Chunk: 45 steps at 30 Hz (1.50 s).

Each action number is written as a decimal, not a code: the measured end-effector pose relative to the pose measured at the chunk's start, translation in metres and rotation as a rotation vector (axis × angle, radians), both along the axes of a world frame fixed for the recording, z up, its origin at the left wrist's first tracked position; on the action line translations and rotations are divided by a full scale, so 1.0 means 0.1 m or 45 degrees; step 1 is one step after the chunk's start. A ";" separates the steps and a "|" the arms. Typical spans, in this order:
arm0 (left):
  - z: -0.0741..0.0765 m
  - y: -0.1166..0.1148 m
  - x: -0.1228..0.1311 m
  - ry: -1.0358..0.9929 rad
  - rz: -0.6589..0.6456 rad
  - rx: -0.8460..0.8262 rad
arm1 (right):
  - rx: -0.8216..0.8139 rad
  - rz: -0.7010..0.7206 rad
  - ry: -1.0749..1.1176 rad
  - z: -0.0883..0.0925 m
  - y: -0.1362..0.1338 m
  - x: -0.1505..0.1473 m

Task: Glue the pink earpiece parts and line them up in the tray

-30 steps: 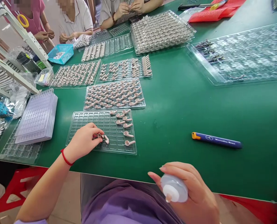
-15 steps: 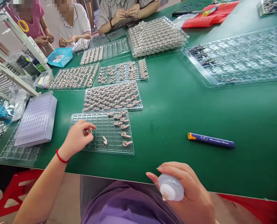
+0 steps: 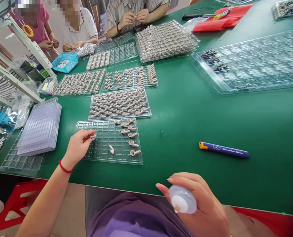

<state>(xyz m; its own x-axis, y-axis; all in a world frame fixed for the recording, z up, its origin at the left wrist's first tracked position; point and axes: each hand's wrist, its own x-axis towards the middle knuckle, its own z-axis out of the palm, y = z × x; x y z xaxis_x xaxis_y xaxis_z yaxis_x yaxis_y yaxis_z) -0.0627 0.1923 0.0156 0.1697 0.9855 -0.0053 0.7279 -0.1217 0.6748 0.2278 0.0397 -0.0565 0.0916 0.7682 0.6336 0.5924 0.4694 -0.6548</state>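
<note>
My left hand pinches a small pinkish part over the left side of a clear gridded tray on the green table. That tray holds several pink earpiece-shaped parts in its right columns and one loose part near the middle. My right hand is below the table's front edge, fingers wrapped round a small translucent bottle with its nozzle facing me.
Filled trays lie behind the near one, a stack of empty trays to the left. A blue pen lies to the right. Large clear trays fill the far right. Other people's hands work at the far edge.
My left hand lifted a small part from the tray's middle and drew it left to the tray's left side. One part stayed lying in the middle. The right hand barely moved.
</note>
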 end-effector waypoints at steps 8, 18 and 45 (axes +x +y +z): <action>-0.08 -0.07 0.05 0.280 0.035 0.310 | -0.021 -0.008 0.011 -0.02 -0.02 0.00; 0.03 -0.33 0.14 0.035 0.029 0.473 | -0.314 -0.033 0.082 0.02 -0.06 0.02; -0.50 -1.35 0.59 0.214 -0.389 0.779 | -0.229 0.392 0.051 0.07 -0.23 0.00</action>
